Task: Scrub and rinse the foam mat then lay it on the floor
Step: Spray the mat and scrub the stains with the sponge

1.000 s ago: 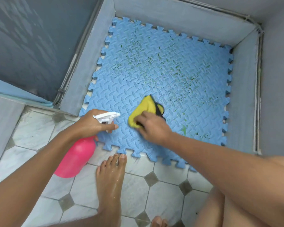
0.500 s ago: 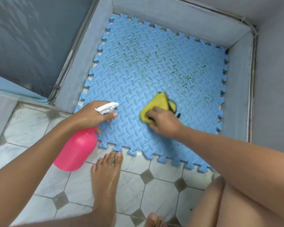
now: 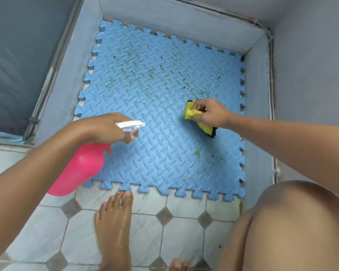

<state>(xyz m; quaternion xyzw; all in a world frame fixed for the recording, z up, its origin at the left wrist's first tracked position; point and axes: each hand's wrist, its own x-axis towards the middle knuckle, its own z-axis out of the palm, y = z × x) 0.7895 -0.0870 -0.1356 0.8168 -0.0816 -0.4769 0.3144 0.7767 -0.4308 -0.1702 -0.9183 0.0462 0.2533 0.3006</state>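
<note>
Pale tiled floor (image 3: 149, 231) lies nearest us, our bare foot (image 3: 114, 222) at the near edge of the blue foam mat (image 3: 164, 153). The mat lies flat and square, with no long axis. Our left hand (image 3: 104, 128) grips the pink spray bottle (image 3: 80, 169), nozzle pointing right. Our right hand (image 3: 213, 113) clutches the yellow sponge (image 3: 190, 112), now farther right than before. Green specks (image 3: 149, 75) lie beyond.

single head-worn wide-angle view, facing forward and steeply down. close over foam mat (image 3: 164, 145), which fills centre; left hand (image 3: 106, 128) and right hand (image 3: 213, 112) mid-frame, arms from lower sides. foot (image 3: 114, 227), knee (image 3: 301, 212) at bottom edge, tiled floor (image 3: 184, 231) beneath; grey walls (image 3: 174, 22) bow at frame rim.
</note>
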